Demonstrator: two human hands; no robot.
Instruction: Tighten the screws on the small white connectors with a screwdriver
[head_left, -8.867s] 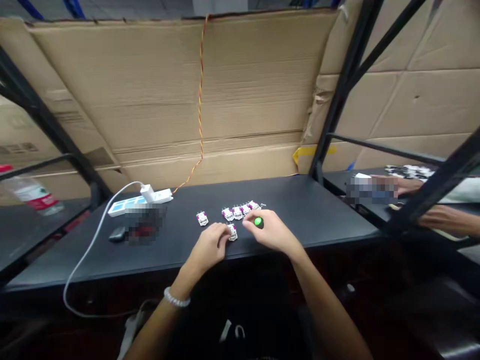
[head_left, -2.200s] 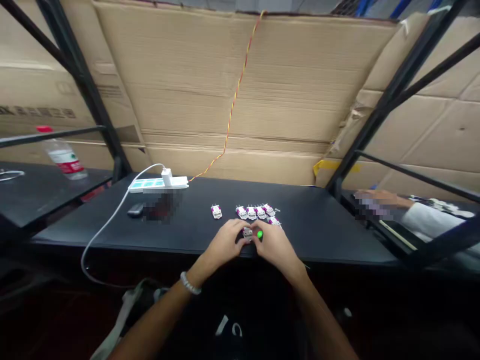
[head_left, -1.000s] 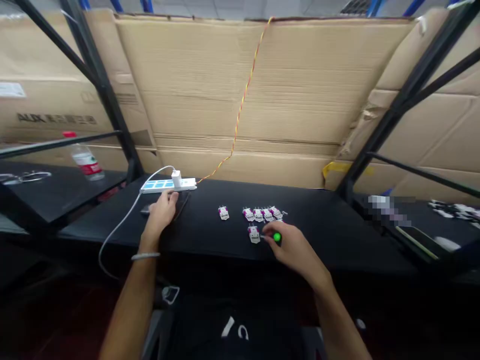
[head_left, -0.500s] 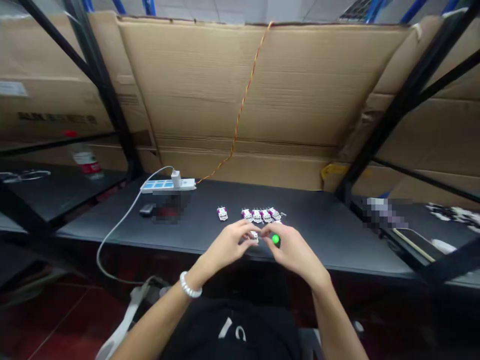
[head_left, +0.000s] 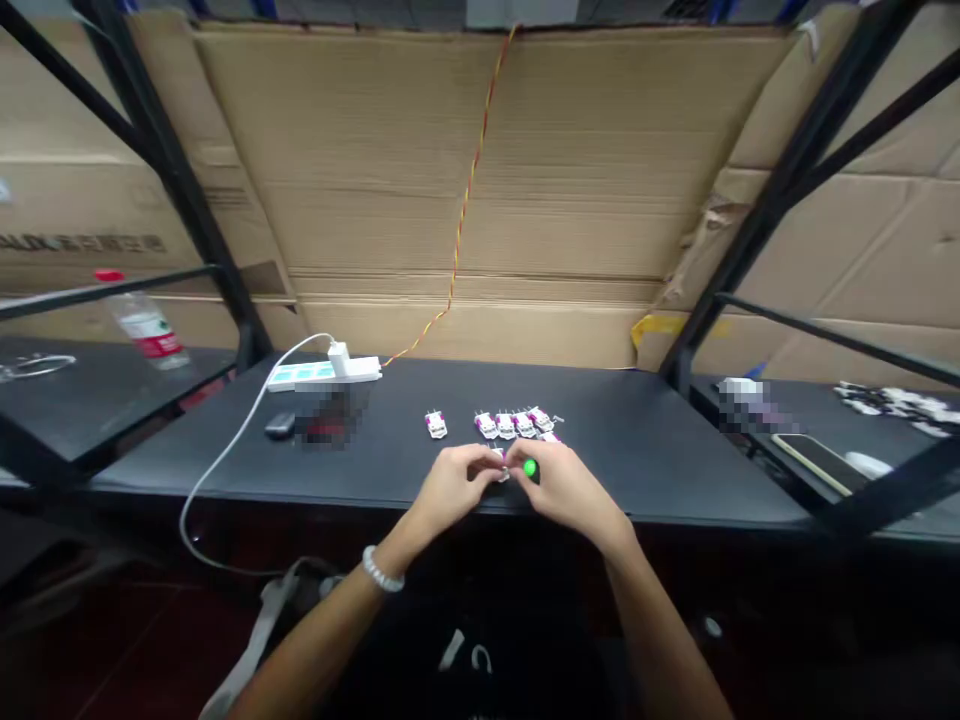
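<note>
Near the front edge of the black table (head_left: 675,460), a small white-and-purple part (head_left: 497,455) sits between my two hands. Thumb and fingers of my left hand (head_left: 455,483) pinch its left side. My right hand (head_left: 564,485) curls in from the other side, its fingertips at the part. Tucked in that hand is a dark tool with a round green end (head_left: 531,467); the rest is hidden. Just beyond the fingers lies a row of several similar white-and-purple parts (head_left: 505,426), partly covered by my right hand. One more such part (head_left: 436,425) lies apart to the left.
A white power strip (head_left: 322,374) with a plugged-in charger and white cable (head_left: 225,455) lies at the back left. Close to it is a small dark object (head_left: 281,426). Black metal posts (head_left: 739,255) flank the table. A bottle (head_left: 150,325) lies beyond the left post.
The view has shifted slightly, so the table items appear a little further left. My hands have come closer together around the small part. The green-ended tool stays in my right hand.
</note>
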